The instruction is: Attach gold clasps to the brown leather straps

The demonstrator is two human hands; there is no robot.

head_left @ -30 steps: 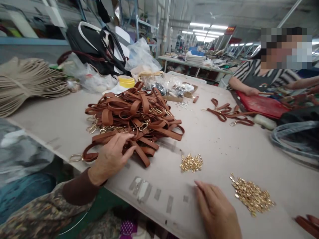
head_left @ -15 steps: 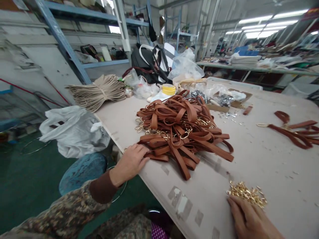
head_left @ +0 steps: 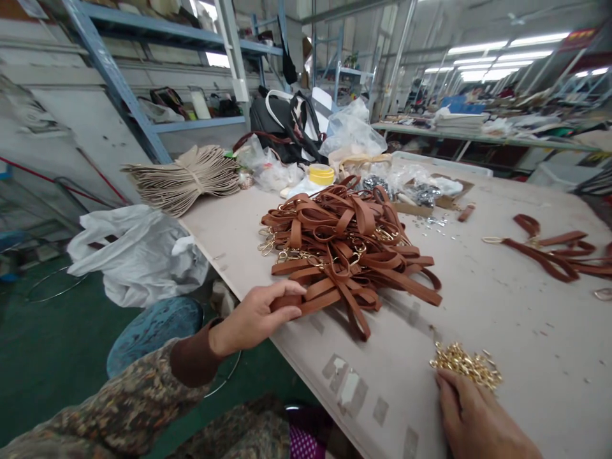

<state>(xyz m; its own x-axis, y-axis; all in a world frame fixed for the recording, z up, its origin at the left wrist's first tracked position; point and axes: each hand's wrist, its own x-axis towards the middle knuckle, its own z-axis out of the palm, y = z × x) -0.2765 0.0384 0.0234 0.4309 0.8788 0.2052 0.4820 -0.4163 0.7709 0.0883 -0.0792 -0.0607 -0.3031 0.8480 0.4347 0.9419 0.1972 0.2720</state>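
Observation:
A heap of brown leather straps (head_left: 344, 223) with gold clasps lies on the table in front of me. My left hand (head_left: 261, 312) is at the heap's near left edge, its thumb and fingers closed around the end of one brown strap (head_left: 318, 301). At the lower right, a small pile of gold metal fittings (head_left: 466, 363) rests on the tabletop. My right hand (head_left: 478, 414) touches the near edge of that pile with its fingers bent and pressed together; the fingertips are partly hidden, so any piece between them cannot be made out.
More brown straps (head_left: 549, 248) lie on the right of the table (head_left: 497, 306). Behind the heap are a yellow tape roll (head_left: 321, 174), plastic bags (head_left: 354, 134) and a bundle of beige pieces (head_left: 191, 178). A blue stool (head_left: 153, 331) and white bag (head_left: 138, 255) stand left.
My left hand has shifted slightly right and its grip has opened around a strap end, which now shows between thumb and fingers. My right hand stays at the gold fittings. The view has turned slightly right.

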